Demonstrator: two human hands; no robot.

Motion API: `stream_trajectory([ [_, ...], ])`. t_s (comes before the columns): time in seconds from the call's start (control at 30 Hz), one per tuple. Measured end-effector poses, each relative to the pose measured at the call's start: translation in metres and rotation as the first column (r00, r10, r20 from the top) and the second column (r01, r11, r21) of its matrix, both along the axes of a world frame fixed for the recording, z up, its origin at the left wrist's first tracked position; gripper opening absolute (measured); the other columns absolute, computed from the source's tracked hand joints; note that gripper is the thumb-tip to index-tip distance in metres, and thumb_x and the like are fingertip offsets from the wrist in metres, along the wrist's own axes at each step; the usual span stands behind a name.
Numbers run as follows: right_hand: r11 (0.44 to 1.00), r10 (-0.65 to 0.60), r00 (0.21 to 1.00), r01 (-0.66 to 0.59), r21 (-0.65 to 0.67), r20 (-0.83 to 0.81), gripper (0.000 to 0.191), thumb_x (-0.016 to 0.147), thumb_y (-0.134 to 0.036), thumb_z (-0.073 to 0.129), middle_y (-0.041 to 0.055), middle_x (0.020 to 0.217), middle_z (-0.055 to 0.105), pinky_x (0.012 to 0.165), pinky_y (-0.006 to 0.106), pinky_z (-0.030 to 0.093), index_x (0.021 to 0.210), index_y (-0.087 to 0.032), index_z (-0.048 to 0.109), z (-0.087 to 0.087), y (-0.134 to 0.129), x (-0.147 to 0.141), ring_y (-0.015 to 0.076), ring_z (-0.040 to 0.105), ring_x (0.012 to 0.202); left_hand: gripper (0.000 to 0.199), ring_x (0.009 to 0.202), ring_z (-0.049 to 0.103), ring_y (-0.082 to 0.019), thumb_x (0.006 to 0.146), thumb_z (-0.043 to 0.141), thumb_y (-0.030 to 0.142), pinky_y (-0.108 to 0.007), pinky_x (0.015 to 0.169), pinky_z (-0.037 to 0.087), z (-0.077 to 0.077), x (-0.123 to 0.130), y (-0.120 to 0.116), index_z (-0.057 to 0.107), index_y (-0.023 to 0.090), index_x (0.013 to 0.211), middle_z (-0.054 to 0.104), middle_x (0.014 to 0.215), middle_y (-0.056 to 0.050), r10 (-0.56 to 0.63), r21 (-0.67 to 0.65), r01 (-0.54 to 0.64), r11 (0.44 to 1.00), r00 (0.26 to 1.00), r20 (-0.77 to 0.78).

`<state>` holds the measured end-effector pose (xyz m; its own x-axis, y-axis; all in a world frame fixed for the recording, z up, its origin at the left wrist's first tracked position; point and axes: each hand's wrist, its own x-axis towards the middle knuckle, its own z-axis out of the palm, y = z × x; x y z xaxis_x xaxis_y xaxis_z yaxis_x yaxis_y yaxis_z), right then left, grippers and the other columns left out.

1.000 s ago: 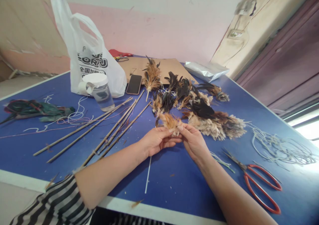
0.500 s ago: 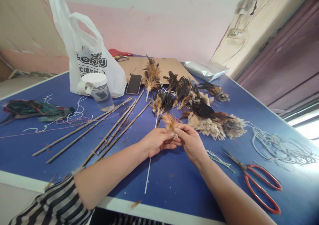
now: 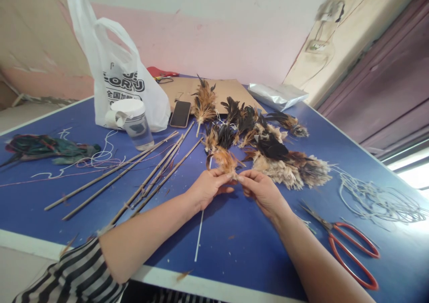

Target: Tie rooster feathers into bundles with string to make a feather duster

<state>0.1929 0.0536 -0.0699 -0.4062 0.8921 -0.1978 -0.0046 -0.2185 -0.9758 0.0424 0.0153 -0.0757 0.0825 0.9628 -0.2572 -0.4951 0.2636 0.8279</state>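
Observation:
Between my two hands is a small bunch of orange-brown feathers [image 3: 225, 161], its tips fanned away from me. My left hand [image 3: 212, 187] pinches it near the base from the left. From the right, the thumb and forefinger of my right hand [image 3: 261, 190] close on the pale base end. Just beyond lie black and brown feather bunches [image 3: 224, 135] and a pile of cream and brown feathers [image 3: 291, 166]. A bundle of orange and black feathers tied on a stick [image 3: 203, 104] rests on the cardboard [image 3: 234, 86].
Thin wooden sticks [image 3: 110, 173] lie left of my hands, near a clear jar [image 3: 137, 128], a phone [image 3: 181, 114] and a white plastic bag [image 3: 130, 79]. Right are red-handled scissors [image 3: 335, 231] and loose pale cord [image 3: 378, 195]. A dark green feather bundle [image 3: 50, 149] lies far left.
My right hand has shifted slightly right and its fingers now pinch the base end. More of the orange feathers show, fanned out above my left hand.

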Motion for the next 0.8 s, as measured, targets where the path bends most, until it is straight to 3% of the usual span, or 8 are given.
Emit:
stream_trajectory([
  [0.13, 1.0, -0.007, 1.0, 0.007, 0.008, -0.006, 0.028, 0.064, -0.039, 0.07, -0.0064, 0.046, 0.043, 0.041, 0.02, 0.022, 0.069, -0.014, 0.058, -0.002, -0.004, -0.003, 0.0044, 0.036, 0.041, 0.026, 0.083, 0.057, -0.014, 0.062, 0.072, 0.027, -0.025, 0.07, 0.047, -0.001, 0.001, 0.0, 0.069, 0.012, 0.082, 0.065, 0.089, -0.008, 0.055, 0.029, -0.055, 0.998, 0.998, 0.007],
  [0.43, 0.994, 0.039, 0.986, -0.055, -0.095, -0.163, 0.024, 0.063, -0.031, 0.072, -0.0053, 0.05, 0.045, 0.043, 0.019, 0.023, 0.062, -0.014, 0.057, -0.009, -0.004, -0.009, 0.003, 0.034, 0.043, 0.021, 0.084, 0.057, -0.015, 0.065, 0.07, 0.022, -0.03, 0.078, 0.043, -0.003, 0.004, -0.002, 0.069, 0.011, 0.083, 0.066, 0.087, -0.008, -0.034, 0.044, 0.027, 0.999, 0.984, 0.176],
  [0.6, 0.983, 0.008, 0.98, -0.044, -0.176, -0.2, 0.021, 0.063, -0.029, 0.072, -0.0051, 0.052, 0.049, 0.044, 0.019, 0.031, 0.072, -0.015, 0.059, -0.009, -0.006, -0.012, 0.0048, 0.041, 0.046, 0.018, 0.07, 0.057, -0.014, 0.065, 0.07, 0.021, -0.033, 0.076, 0.044, -0.005, 0.007, -0.001, 0.068, 0.009, 0.078, 0.065, 0.074, -0.007, -0.035, 0.038, 0.026, 0.999, 0.966, 0.255],
  [0.7, 0.948, 0.077, 0.959, -0.155, -0.279, -0.272, 0.021, 0.067, -0.029, 0.07, -0.0009, 0.065, 0.057, 0.048, 0.019, 0.037, 0.078, -0.015, 0.061, -0.007, -0.007, -0.012, 0.0061, 0.048, 0.053, 0.025, 0.064, 0.055, -0.012, 0.067, 0.068, 0.024, -0.029, 0.071, 0.044, -0.008, 0.007, -0.001, 0.068, 0.009, 0.087, 0.064, 0.071, -0.006, -0.02, 0.044, 0.009, 0.999, 0.971, 0.24],
  [0.8, 0.906, 0.115, 0.927, -0.245, -0.346, -0.356, 0.018, 0.069, -0.027, 0.069, 0.0014, 0.072, 0.06, 0.047, 0.017, 0.036, 0.075, -0.013, 0.061, -0.007, -0.008, -0.01, 0.0045, 0.047, 0.053, 0.027, 0.066, 0.055, -0.011, 0.068, 0.068, 0.024, -0.026, 0.071, 0.043, -0.008, 0.007, -0.001, 0.068, 0.01, 0.09, 0.062, 0.068, -0.004, -0.028, 0.065, 0.013, 0.998, 0.973, 0.228],
])
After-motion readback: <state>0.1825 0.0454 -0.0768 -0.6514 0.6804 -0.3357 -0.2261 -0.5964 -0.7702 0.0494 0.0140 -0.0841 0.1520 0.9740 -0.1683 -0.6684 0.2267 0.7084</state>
